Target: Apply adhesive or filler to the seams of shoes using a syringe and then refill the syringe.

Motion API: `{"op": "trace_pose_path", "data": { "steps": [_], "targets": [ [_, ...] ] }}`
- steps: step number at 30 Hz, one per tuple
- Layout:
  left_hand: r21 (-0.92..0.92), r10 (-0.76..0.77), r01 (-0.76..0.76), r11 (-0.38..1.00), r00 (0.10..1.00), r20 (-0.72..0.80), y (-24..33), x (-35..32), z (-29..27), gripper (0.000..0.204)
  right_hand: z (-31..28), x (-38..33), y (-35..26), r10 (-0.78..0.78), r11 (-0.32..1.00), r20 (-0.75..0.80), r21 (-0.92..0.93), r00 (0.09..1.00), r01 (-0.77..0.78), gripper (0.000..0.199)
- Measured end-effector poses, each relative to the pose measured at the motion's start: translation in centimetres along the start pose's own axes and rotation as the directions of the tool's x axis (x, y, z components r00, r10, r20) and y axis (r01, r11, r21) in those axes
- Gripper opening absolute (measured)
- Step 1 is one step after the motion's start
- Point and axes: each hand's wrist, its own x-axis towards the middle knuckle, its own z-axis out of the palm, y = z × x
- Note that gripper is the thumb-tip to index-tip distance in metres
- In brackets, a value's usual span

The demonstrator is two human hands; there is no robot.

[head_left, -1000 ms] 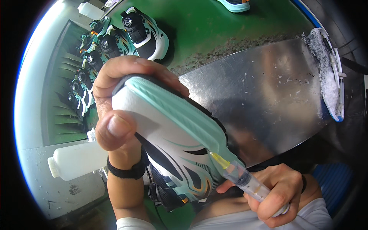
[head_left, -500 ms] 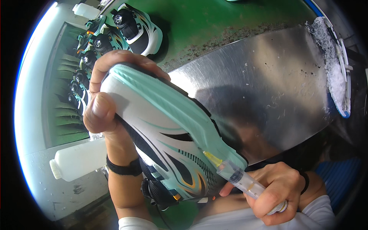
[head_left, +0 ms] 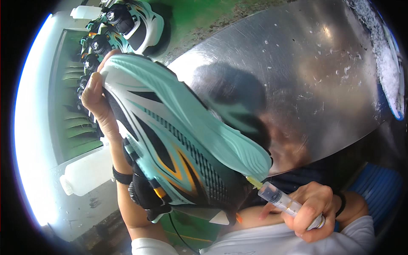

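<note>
My left hand [head_left: 97,98] grips one end of a mint-green, black and orange sports shoe [head_left: 178,144], held up close with its side and pale sole turned toward me. My right hand [head_left: 312,210] holds a clear syringe [head_left: 280,199] whose yellow tip touches the lower end of the shoe, where the sole meets the upper. A black band is on my left wrist.
A scratched metal sheet [head_left: 306,76] with white flecks lies on the green work surface [head_left: 199,17]. More shoes of the same kind [head_left: 127,25] stand in a row at the upper left. A white plastic bottle [head_left: 85,172] lies at the left, another white bottle [head_left: 85,12] at the top.
The shoe has turned and tilted so more of its patterned side faces me. My left hand has shifted further up along its far end. The syringe tip has stayed at the shoe's lower end.
</note>
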Motion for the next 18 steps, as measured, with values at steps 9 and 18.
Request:
{"op": "trace_pose_path", "data": {
  "steps": [9, 18],
  "targets": [
    [0.01, -0.184, 0.184, 0.983, 0.983, 0.023, 0.1, -3.7, 0.5, 0.054, -1.3, -0.8, -0.2, 0.001, 0.979, -0.1, 0.201, 0.995, 0.019, 0.011],
    [0.05, -0.348, 0.347, 0.937, 0.937, 0.024, 0.3, -12.4, 4.5, 0.054, -2.1, -0.9, 1.2, -0.039, 0.99, -0.096, 0.133, 0.995, 0.052, 0.01]
  ]
}}
